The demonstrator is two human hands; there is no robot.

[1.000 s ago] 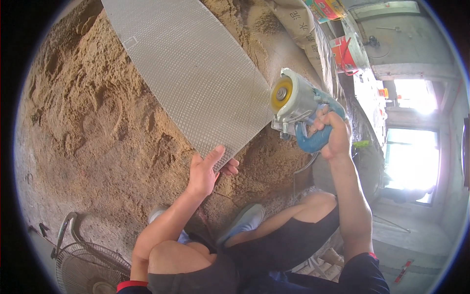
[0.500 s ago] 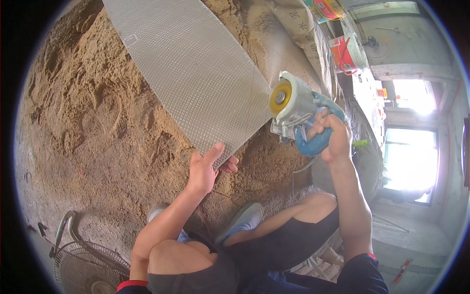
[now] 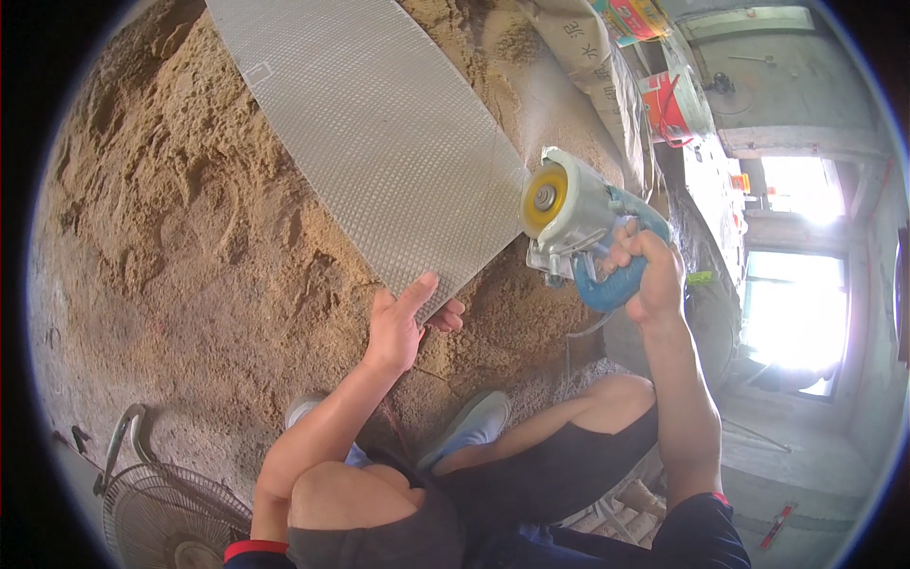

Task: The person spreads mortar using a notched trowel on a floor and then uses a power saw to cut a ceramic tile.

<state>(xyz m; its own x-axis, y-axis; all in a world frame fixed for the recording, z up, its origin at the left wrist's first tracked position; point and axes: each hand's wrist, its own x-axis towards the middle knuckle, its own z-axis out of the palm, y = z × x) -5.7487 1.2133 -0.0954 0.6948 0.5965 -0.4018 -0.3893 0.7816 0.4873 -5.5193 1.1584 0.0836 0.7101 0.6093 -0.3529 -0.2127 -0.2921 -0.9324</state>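
Sand, loose and brown [image 3: 180,237], is lying toward nine o'clock, seemingly cushioning the grey, grid-textured, rectangular tile [image 3: 374,123] at eleven. The left-hand grip [image 3: 398,327] is holding that tile's six-o'clock corner, probably steadying it. At two, a silver-and-blue metal handheld cutter [image 3: 586,209] is apparently meeting the tile's edge; the right-hand grip [image 3: 652,270] is clasping its looped handle [image 3: 609,291], likely for control.
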